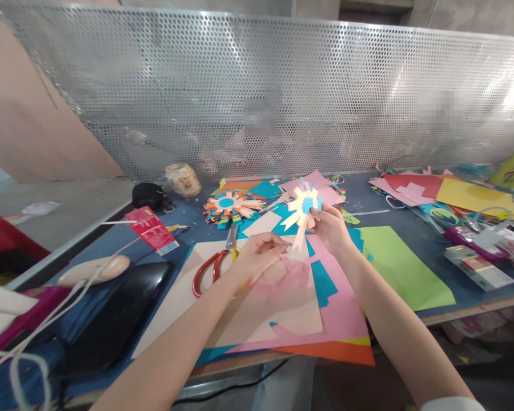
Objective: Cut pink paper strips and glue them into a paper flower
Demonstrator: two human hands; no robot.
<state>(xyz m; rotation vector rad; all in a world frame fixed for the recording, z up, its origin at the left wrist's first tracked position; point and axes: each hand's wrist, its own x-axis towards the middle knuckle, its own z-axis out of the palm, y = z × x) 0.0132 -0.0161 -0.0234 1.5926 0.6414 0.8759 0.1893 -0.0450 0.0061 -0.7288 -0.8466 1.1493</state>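
Observation:
My right hand (332, 228) pinches a cream paper flower (297, 216) by its right side. The flower has a blue centre, fringed petals and a strip hanging down. Just below and left of it, my left hand (260, 256) is closed with its fingertips together; whatever they hold, if anything, I cannot make out. Beside the left wrist lie red-handled scissors (212, 267), blades pointing away, with some yellow handle showing near them. Pink paper scraps (289, 279) rest on a cream sheet (265, 319) under my hands. Behind, a stack of finished-looking paper flowers (227, 204) has a blue centre on top.
A green sheet (406, 265) lies right, with coloured paper (475, 197) and small packets (475, 268) beyond. At left are a black phone-like slab (115, 319), a cable (68, 302), a pink packet (152, 228) and a jar (183, 180). A perforated metal panel (282, 85) borders the back.

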